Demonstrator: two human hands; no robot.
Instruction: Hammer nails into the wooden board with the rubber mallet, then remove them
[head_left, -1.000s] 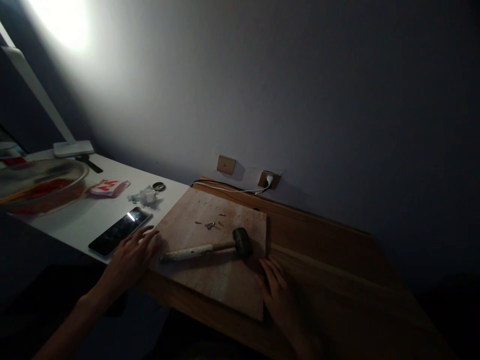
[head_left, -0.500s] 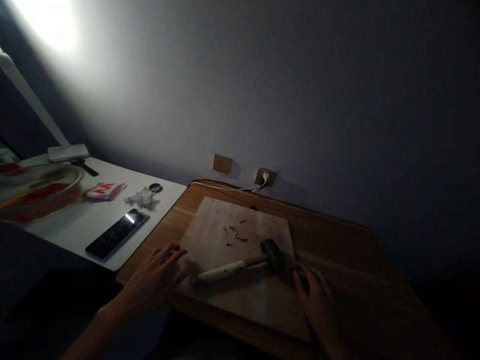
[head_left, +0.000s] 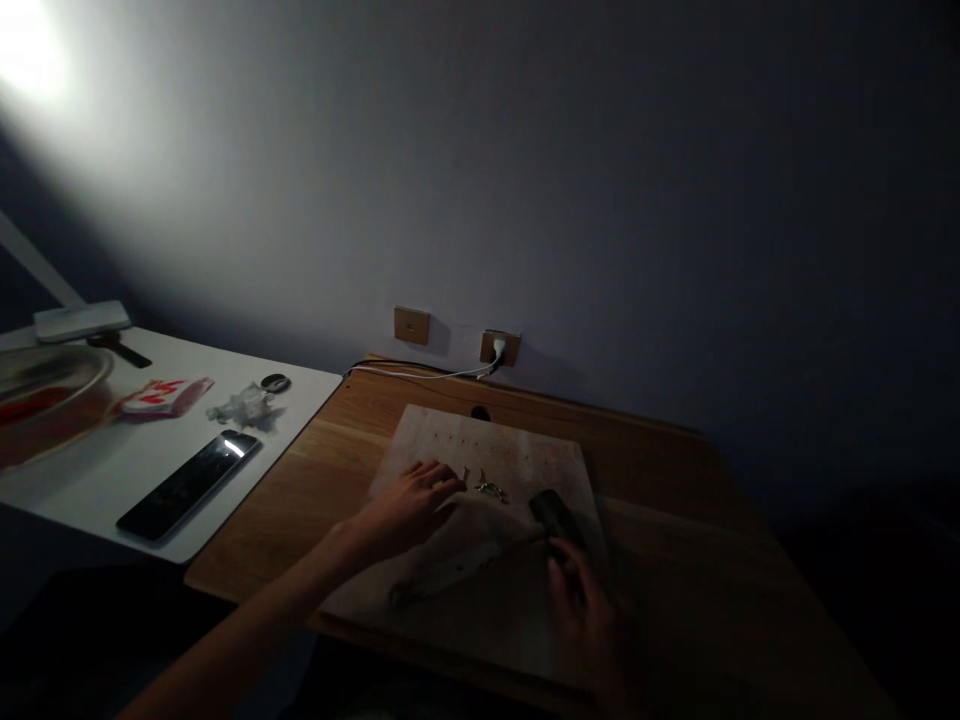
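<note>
Item: my left hand [head_left: 411, 507], open and low over a pale wooden board [head_left: 480, 640], fingers loosely extended, holding nothing. Its fingertips are just beside a small cluster of metal pieces [head_left: 486, 488], perhaps bent nails or screws; they are too small and dim to tell.

Item: my right hand [head_left: 583, 605], in shadow at the dark head of a mallet [head_left: 553, 518]. I cannot tell whether it has closed on the mallet. The mallet lies across the board, its pale handle [head_left: 442, 578] running down towards the lower left.

Item: the board, resting on a wooden bench [head_left: 255, 540]. Beside it, a black smartphone [head_left: 187, 485] lies on a white bench [head_left: 82, 500].

Judgement: the step in hand seems to centre on the metal pieces. Their size calls for a narrow fingertip pinch.
</note>
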